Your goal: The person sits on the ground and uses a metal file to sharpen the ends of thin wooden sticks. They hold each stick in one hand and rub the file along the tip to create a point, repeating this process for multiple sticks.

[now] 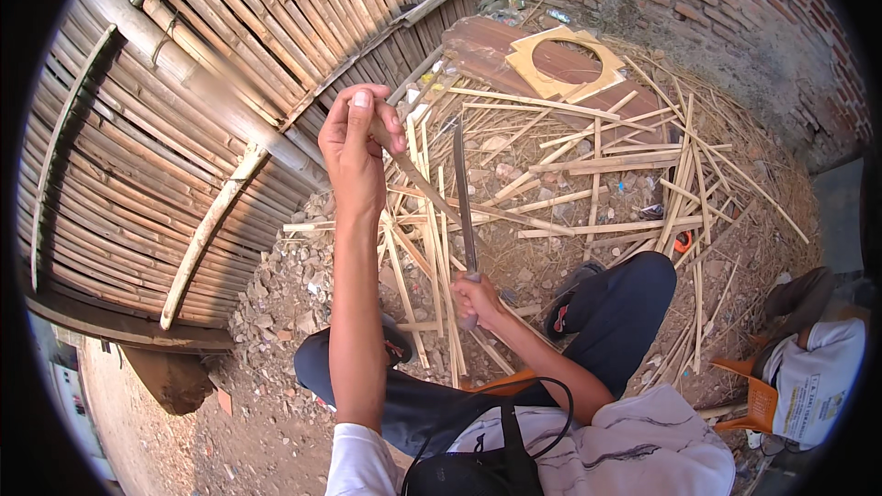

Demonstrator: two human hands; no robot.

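My left hand [358,142] is raised at the upper middle, its fingers closed round one end of a thin bamboo strip [424,186]. The strip slants down to the right, and its lower end comes close to the blade of a machete [463,186]. Whether strip and blade touch, I cannot tell. Lower down, between my knees, my right hand [478,301] grips the machete's handle. Its long, dark, narrow blade points up and away from me. Several split bamboo strips [439,266] lie on the ground beneath and beyond both hands.
A slatted bamboo wall [230,28] stands at the left, a brick wall [717,0] at the far right. A yellowish board with a round hole [542,87] lies on a brown panel [473,46]. Rubble [276,312] covers the ground. Another person [813,372] sits by an orange chair [761,400].
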